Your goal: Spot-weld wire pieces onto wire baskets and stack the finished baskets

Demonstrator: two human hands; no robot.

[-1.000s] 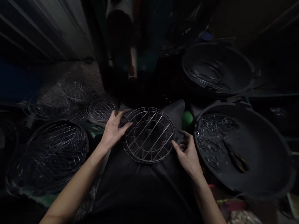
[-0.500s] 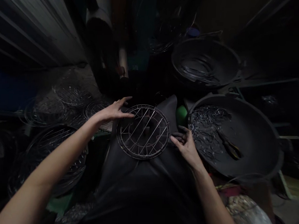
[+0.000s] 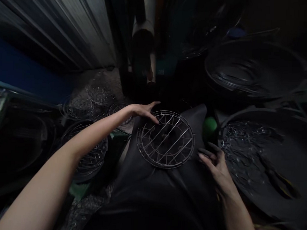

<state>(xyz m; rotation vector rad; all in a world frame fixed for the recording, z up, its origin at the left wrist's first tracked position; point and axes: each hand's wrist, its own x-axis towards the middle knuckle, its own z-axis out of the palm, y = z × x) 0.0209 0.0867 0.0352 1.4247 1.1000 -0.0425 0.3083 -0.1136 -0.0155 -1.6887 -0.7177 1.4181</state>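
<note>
A round wire rack (image 3: 166, 142) with parallel bars and a double rim lies on the dark apron or cloth (image 3: 138, 191) over my lap. My left hand (image 3: 144, 112) is at its upper left rim, thumb over the wires and a finger stretched out beyond the edge. It looks open, but some fingers are hidden. Right of the rack and apart from it, my right hand (image 3: 216, 164) is loosely bent, with dark coverings on its fingers. I see nothing between its thumb and fingers.
On the right, a wide dark pan (image 3: 246, 198) holds many small wire pieces (image 3: 243, 145) and yellow-and-black pliers (image 3: 279, 179). Behind it, another pan (image 3: 271, 48) holds coiled wire (image 3: 238, 74). Wire racks (image 3: 91, 159) are stacked at left. A green round object (image 3: 210, 125) stands near my right hand.
My view has turned left, so everything sits further right in the picture. My right hand has drawn away from the rack's right rim. My left hand stays at the rack's upper left.
</note>
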